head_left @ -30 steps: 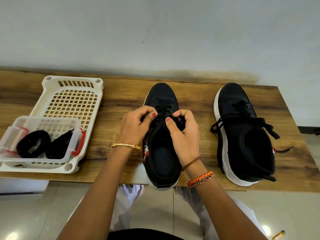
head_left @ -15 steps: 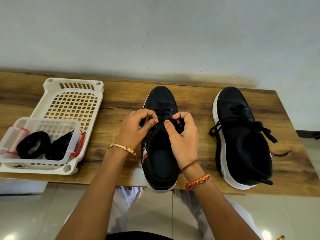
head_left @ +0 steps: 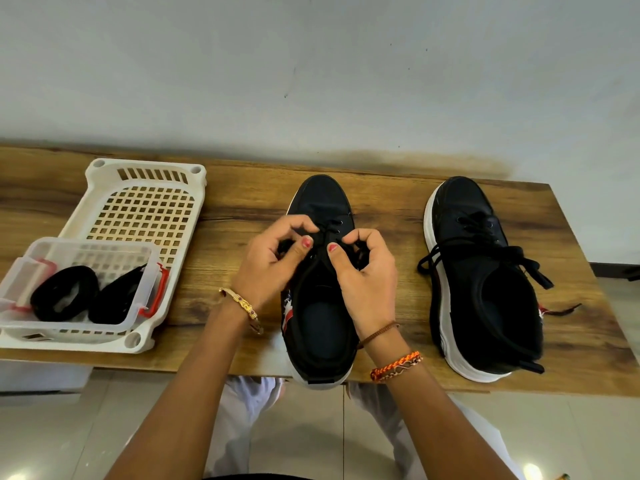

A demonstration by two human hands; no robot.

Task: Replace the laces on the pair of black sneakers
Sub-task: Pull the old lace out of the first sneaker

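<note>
Two black sneakers with white soles stand on the wooden table, toes toward the wall. Over the lacing of the left sneaker (head_left: 320,327), my left hand (head_left: 273,261) and my right hand (head_left: 363,271) each pinch part of its black lace (head_left: 327,232) with curled fingers. The right sneaker (head_left: 485,282) stands apart, its lace (head_left: 512,252) loosened and trailing over both sides. Two coiled black laces (head_left: 65,297) lie in a clear plastic box (head_left: 86,251) at the left.
The clear box with red clips sits inside a white perforated basket (head_left: 138,209) at the table's left end. The wooden table (head_left: 388,202) backs onto a pale wall. The left sneaker's heel overhangs the front edge. Tiled floor lies below.
Both hands have stayed on the left sneaker's lacing, with the fingers shifting slightly. The camera view has tilted up a little. The right sneaker and the basket have not moved.
</note>
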